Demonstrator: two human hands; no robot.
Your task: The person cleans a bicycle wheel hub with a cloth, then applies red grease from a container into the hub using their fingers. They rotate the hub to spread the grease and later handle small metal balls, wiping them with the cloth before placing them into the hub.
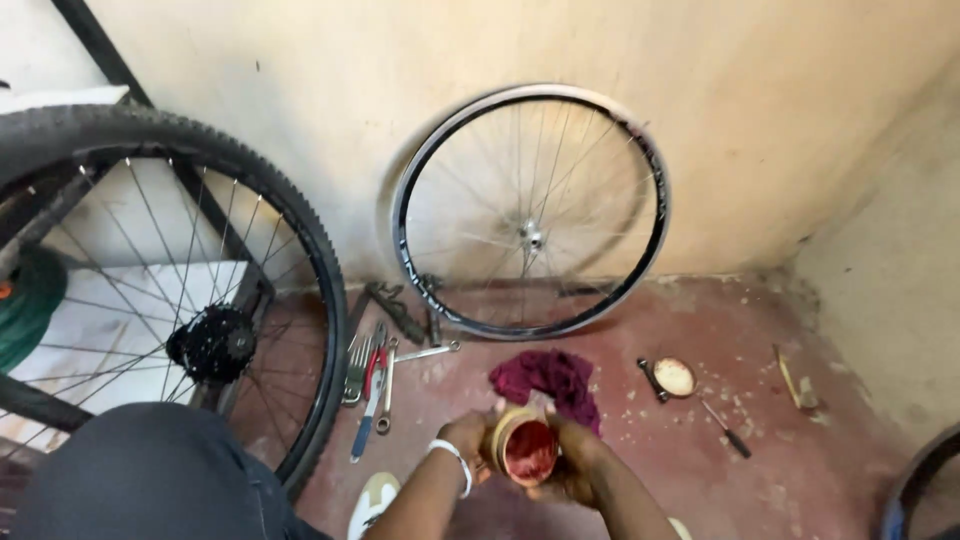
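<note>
Soft even daylight, faint shadow behind rim (530, 210) on wall (760, 90); slight blur, wide-angle edge bending.

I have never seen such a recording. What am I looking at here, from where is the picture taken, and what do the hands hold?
The one picture comes from a camera on a person's head, looking down. The left hand and right hand together hold a small open tub of red grease. On the reddish floor lie a maroon rag, a group of wrenches, a screwdriver and a round lid. A bare wheel rim leans on the wall; a tyred bicycle wheel stands at the left.
</note>
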